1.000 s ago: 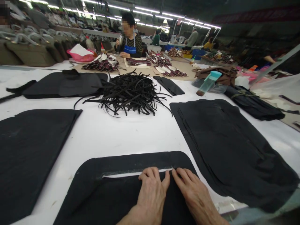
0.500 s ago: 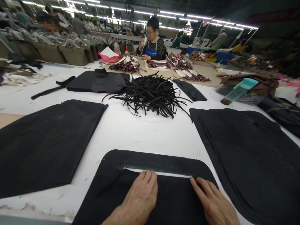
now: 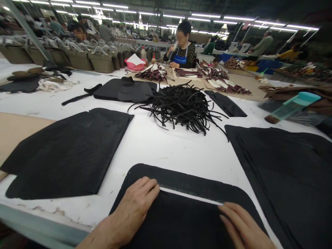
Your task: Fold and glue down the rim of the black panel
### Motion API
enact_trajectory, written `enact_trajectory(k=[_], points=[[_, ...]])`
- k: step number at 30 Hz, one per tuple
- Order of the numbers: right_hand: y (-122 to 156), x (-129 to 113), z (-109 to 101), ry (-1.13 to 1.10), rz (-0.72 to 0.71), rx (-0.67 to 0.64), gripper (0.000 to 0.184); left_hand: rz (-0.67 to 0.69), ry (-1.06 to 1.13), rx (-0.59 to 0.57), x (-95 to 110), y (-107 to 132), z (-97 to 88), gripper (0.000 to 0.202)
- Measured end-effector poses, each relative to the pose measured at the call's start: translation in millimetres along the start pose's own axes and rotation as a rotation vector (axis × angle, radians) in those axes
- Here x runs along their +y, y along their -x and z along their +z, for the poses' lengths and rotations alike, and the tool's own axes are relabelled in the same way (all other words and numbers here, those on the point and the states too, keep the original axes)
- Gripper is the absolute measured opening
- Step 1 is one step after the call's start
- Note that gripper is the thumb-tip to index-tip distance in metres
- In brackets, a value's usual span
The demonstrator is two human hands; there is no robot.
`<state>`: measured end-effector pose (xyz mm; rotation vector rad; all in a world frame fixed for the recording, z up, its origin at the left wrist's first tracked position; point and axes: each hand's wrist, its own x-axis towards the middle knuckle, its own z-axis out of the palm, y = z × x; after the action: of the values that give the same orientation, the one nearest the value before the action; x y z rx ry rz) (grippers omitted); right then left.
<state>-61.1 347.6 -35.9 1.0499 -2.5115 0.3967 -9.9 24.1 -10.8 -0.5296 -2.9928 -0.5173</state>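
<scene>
A black fabric panel with rounded far corners lies in front of me. A long narrow slot crosses it near its far edge, and white shows through. My left hand is closed at the slot's left end, its fingers bent down on the slot's near edge. At the right end, my right hand pinches that same edge, fingertips close together. The thumbs are mostly hidden. Beyond the panel lies a tangled heap of thin black strips.
Black fabric stacks lie at left and right. Farther back are a dark padded piece, a folded black piece and a teal-lidded bottle. A co-worker sits across the table behind maroon pieces.
My left hand has slid from mid-slot to the slot's left end. The right hand stays at the right end. The view has turned left, shifting the scene rightward.
</scene>
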Motion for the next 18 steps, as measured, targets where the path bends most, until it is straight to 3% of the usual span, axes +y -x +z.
enact_trajectory(k=[4, 7, 11, 18], points=[[-60, -66, 23, -0.263, -0.001, -0.122, 0.023, 0.056, -0.117, -0.091, -6, -3, 7.9, 0.037], [-84, -93, 46, -0.304, 0.015, -0.232, 0.024, 0.129, -0.163, -0.15, -7, -3, 14.2, 0.033], [-85, -97, 63, -0.225, -0.128, -0.23, 0.027, 0.199, -0.18, -0.087, -12, 3, 20.9, 0.028], [-78, -88, 65, -0.188, -0.298, -0.099, 0.038, 0.289, -0.19, 0.031, -24, 10, 24.0, 0.03]])
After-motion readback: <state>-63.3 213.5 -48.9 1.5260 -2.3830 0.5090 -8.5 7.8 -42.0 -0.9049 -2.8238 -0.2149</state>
